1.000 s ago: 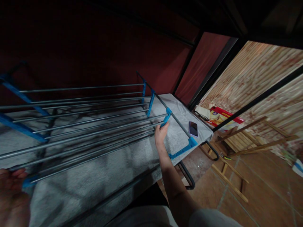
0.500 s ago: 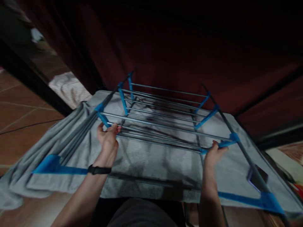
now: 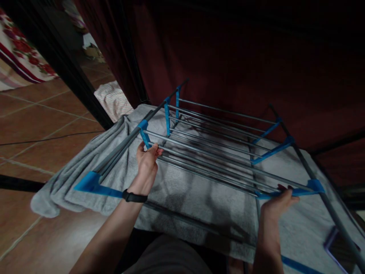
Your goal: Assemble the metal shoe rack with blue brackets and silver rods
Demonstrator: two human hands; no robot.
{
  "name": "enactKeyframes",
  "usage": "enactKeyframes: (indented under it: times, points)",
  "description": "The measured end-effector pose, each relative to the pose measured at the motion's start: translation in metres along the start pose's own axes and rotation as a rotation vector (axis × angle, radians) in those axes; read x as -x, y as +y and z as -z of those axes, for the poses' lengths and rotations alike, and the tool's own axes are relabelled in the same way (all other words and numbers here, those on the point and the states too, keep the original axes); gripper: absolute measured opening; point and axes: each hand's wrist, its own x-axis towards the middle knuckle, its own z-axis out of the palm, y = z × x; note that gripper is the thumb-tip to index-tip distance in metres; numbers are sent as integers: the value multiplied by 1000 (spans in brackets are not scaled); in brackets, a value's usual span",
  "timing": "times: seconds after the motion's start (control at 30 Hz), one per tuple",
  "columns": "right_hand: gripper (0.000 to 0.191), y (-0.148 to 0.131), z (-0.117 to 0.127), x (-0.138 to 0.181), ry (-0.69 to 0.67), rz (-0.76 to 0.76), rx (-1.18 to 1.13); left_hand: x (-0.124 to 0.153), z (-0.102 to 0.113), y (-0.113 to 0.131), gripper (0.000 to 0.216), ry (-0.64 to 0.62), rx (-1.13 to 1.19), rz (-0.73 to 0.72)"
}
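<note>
A rack of grey metal tubes with blue plastic joints lies across a grey blanket. My left hand, a black band on its wrist, pinches a lower tube of the nearest shelf beside its left blue bracket. At the other end of that shelf, my right hand is closed around the right blue bracket, thumb on top. Farther away, another blue bracket carries more tubes. A large blue corner piece sits at the near left, joined to several tubes.
A phone lies on the blanket at the lower right, partly behind a tube. Dark red curtains hang behind the rack. On the left are a tiled floor, a black post, a thin cable and a striped cloth.
The view has swung left, so the rack and both hands appear farther right and more tiled floor shows. Both hands keep the same places on the shelf.
</note>
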Motion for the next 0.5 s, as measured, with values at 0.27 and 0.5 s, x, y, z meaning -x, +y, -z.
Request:
enactKeyframes:
  times: [0.27, 0.5]
  points:
    - [19, -3, -12, 3, 160, -11, 21, 1, -5, -3, 51, 57, 15, -33]
    - [24, 5, -17, 2, 161, -8, 44, -7, -5, -12, 49, 54, 48, -108]
